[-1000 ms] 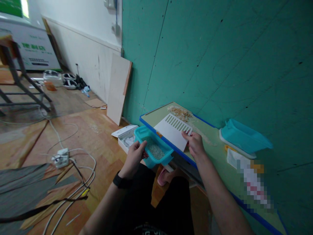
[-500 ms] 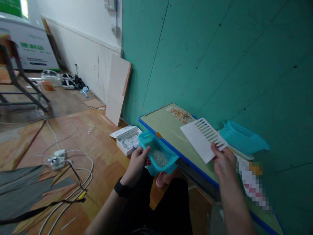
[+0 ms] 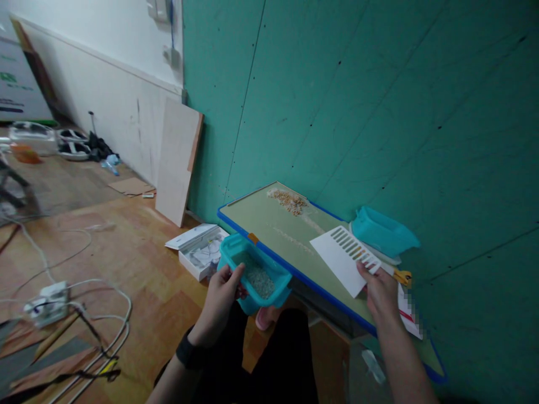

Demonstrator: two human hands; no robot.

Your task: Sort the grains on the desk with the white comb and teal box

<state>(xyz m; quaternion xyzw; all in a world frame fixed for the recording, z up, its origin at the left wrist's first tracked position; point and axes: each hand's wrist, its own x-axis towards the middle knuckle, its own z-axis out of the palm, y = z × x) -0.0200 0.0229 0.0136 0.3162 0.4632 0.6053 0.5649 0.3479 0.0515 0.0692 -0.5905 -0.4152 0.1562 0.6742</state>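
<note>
My left hand [image 3: 220, 294] grips the near rim of a teal plastic bin [image 3: 269, 269] holding a small heap of pale grains [image 3: 259, 279], just off the front edge of the low green table [image 3: 273, 224]. My right hand [image 3: 381, 292] holds a white slotted scraper card [image 3: 342, 258] by its comb end, flat just above the table's right part. A pile of tan grains [image 3: 288, 201] lies at the table's far corner, with a thin trail of grains [image 3: 295, 240] running across the middle.
A second teal bin [image 3: 381, 230] lies tipped against the green wall at the table's right. An open white box [image 3: 197, 249] sits on the wood floor beside the table. A board [image 3: 177, 160] leans on the wall; a power strip [image 3: 46, 297] and cables lie at left.
My right hand carried the scraper from the table's front edge by the bin over to the right side and lowered it. The bin stayed in my left hand. My view swung rightward.
</note>
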